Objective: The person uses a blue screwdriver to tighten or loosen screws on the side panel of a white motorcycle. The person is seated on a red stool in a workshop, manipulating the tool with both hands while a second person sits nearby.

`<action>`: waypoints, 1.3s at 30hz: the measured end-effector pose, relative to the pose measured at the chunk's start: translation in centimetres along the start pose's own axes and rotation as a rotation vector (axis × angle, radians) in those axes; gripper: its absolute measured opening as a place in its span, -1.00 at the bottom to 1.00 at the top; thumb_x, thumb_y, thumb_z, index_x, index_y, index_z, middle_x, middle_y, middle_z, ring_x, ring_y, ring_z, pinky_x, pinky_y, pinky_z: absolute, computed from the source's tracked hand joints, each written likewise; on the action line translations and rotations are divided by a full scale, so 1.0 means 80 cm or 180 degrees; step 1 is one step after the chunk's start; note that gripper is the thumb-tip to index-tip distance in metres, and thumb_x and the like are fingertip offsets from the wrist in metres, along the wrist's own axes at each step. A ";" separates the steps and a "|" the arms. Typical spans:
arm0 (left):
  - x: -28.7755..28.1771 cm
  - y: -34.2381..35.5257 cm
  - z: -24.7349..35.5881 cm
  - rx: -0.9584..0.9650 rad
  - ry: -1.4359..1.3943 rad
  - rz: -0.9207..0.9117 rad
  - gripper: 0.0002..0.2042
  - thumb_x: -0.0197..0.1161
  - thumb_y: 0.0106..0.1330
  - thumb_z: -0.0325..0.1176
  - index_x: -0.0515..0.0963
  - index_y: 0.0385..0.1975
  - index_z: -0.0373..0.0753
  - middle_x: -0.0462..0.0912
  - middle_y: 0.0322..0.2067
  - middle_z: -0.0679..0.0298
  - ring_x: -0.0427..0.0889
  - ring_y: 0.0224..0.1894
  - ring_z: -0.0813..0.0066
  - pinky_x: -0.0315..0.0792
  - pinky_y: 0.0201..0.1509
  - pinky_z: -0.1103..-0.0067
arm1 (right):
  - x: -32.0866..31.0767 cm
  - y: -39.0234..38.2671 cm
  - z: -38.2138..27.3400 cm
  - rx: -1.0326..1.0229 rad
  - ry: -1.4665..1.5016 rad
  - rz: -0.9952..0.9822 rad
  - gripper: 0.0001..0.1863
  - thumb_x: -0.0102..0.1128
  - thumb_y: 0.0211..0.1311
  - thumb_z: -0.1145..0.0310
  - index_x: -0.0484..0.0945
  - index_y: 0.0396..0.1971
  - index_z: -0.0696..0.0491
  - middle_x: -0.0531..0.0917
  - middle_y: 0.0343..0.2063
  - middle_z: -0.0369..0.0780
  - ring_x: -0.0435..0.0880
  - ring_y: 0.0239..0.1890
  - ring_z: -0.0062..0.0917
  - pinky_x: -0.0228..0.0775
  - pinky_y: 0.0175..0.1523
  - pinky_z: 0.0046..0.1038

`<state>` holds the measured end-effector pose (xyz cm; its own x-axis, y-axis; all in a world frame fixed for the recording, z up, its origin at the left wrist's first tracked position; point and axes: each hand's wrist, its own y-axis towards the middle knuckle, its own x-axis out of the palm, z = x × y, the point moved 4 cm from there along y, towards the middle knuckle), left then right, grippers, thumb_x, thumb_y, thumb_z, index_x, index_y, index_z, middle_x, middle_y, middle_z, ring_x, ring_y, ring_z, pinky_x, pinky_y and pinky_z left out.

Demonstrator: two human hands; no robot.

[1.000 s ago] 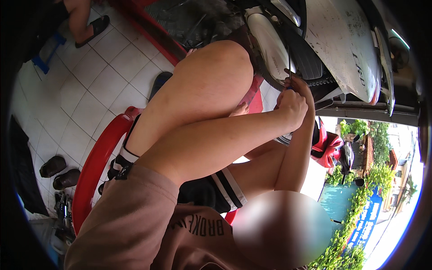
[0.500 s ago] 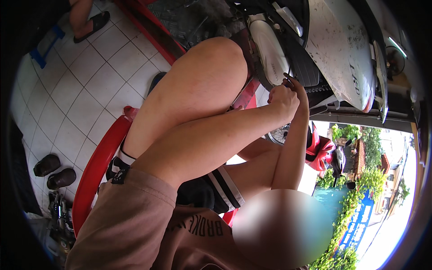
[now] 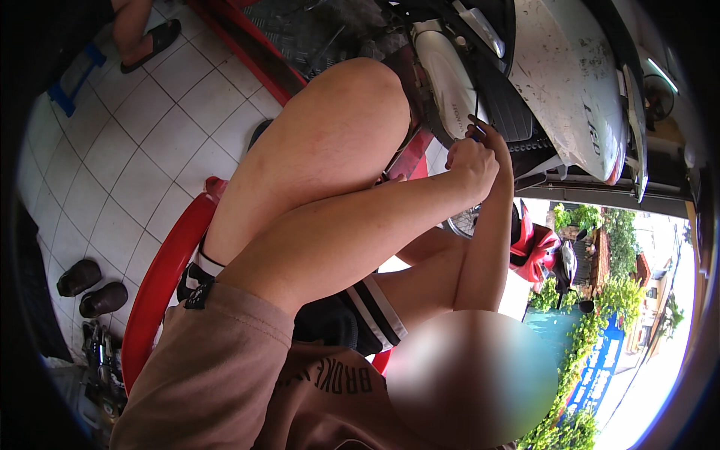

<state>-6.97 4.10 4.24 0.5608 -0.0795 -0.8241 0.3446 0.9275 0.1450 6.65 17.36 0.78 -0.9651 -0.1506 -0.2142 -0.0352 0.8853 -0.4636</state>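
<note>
Both my hands meet at the side of a white and grey motor scooter (image 3: 570,82), beside its white oblong cover (image 3: 444,75). My left hand (image 3: 472,166) is closed in a fist, its palm side turned away. A small blue piece (image 3: 480,136) shows just above its knuckles; I cannot tell what it belongs to. Right behind it, my right hand (image 3: 495,144) has its fingers bent together around a thin dark rod (image 3: 478,105), which points up along the cover. The far end of the rod is hard to make out against the black parts.
A red metal frame (image 3: 240,45) runs beside the scooter. Under me is a red plastic chair (image 3: 161,281). Brown shoes (image 3: 103,300) lie on the white tiles, and a person's sandalled foot (image 3: 154,46) rests near a blue stool (image 3: 79,79). Outside stands a red motorbike (image 3: 532,247).
My hands have shifted only slightly. The thin rod now stands more upright, and the blue piece has come into sight between my hands.
</note>
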 end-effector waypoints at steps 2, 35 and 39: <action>-0.001 0.002 -0.001 -0.0015 -0.0025 0.0011 -0.88 0.27 0.08 -0.35 0.67 -0.38 -0.11 0.71 -0.37 0.31 0.70 -0.30 0.46 0.49 -0.39 0.57 | -0.005 0.009 0.000 -0.0028 -0.0038 -0.0110 -0.61 -0.07 0.30 0.44 0.41 0.12 0.17 0.55 -0.31 -0.18 0.53 -0.26 -0.49 0.41 -0.16 -0.54; -0.005 0.005 -0.024 -0.0547 0.0158 0.0169 -0.83 0.27 0.07 -0.34 0.65 -0.32 -0.09 0.68 -0.37 0.38 0.68 -0.29 0.50 0.48 -0.52 0.52 | 0.026 0.003 -0.004 -0.0067 0.0257 -0.0207 -0.73 -0.01 0.33 0.29 0.44 -0.08 0.13 0.61 -0.22 -0.15 0.57 -0.17 -0.39 0.41 -0.02 -0.40; -0.003 0.009 -0.028 -0.0595 0.0113 0.0255 -0.80 0.28 0.07 -0.33 0.63 -0.29 -0.13 0.66 -0.33 0.35 0.66 -0.27 0.49 0.48 -0.53 0.51 | 0.020 0.004 -0.003 -0.0039 0.0310 -0.0381 -0.73 -0.03 0.34 0.31 0.45 -0.05 0.11 0.60 -0.17 -0.13 0.56 -0.14 -0.38 0.41 0.01 -0.36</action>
<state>-8.54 5.59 3.28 0.5528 0.0072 -0.8333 0.1524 0.9822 0.1096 5.04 17.51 0.50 -0.9744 -0.2126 -0.0733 -0.1542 0.8690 -0.4702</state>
